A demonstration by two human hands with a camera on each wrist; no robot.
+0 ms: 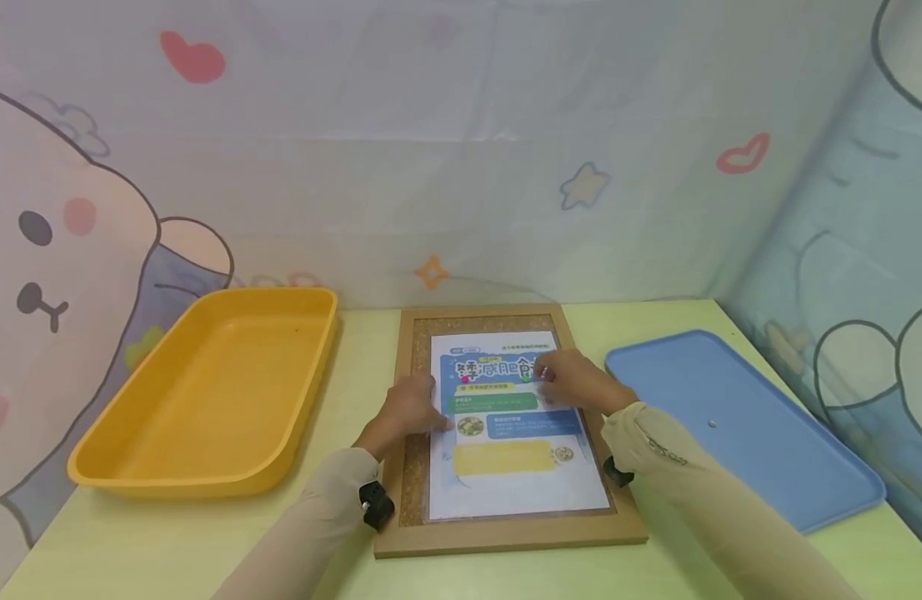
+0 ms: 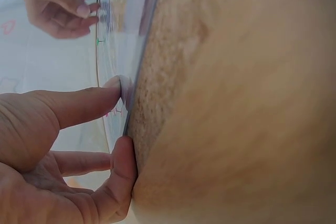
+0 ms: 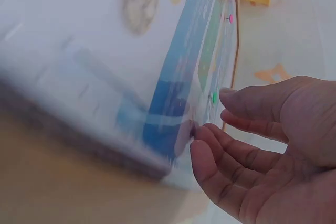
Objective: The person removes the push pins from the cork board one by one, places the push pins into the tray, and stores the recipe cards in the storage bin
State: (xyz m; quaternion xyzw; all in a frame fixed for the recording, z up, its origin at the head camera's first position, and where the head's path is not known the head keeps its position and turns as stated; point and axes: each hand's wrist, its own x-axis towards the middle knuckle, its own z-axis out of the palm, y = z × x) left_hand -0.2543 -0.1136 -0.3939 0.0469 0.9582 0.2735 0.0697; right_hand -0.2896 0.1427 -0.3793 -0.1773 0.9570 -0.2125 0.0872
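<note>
Just inside the worktop's back edge (image 1: 371,323), corkboard (image 1: 413,485) backs the sheet (image 1: 498,437); left hand (image 1: 410,408) half-open, thumb on sheet's left side, likely steadying it; right hand (image 1: 581,382) part-curled by green pin (image 3: 214,97), grip unclear.

Table (image 1: 168,546): yellow tray (image 1: 198,392), corkboard (image 1: 506,537), blue tray (image 1: 769,450)

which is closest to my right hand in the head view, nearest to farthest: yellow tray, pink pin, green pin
From the right hand:
1. green pin: just left of it
2. pink pin: farther left, nearly level with the green one
3. yellow tray: far left, beyond the left hand
</note>
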